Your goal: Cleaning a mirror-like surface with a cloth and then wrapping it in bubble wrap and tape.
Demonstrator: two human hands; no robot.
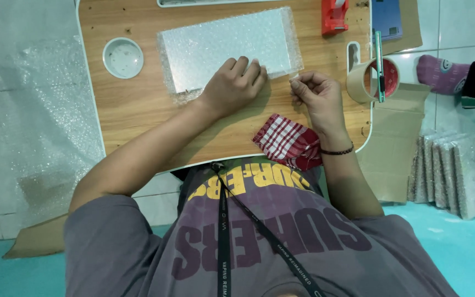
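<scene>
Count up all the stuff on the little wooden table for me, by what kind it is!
Bubble-wrapped package under the left hand: 1
Round white dish: 1
Red tape dispenser: 1
Tape roll near the right hand: 1
Teal utility knife: 1
Red checked cloth: 1
Total: 6

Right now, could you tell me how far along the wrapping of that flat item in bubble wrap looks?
Done: the bubble-wrapped packet already lies fully covered on the wooden table. In hand: the left hand presses its near edge while the right hand pinches a small piece of tape. Left: that piece is not yet stuck down; the tape roll waits beside.
</scene>
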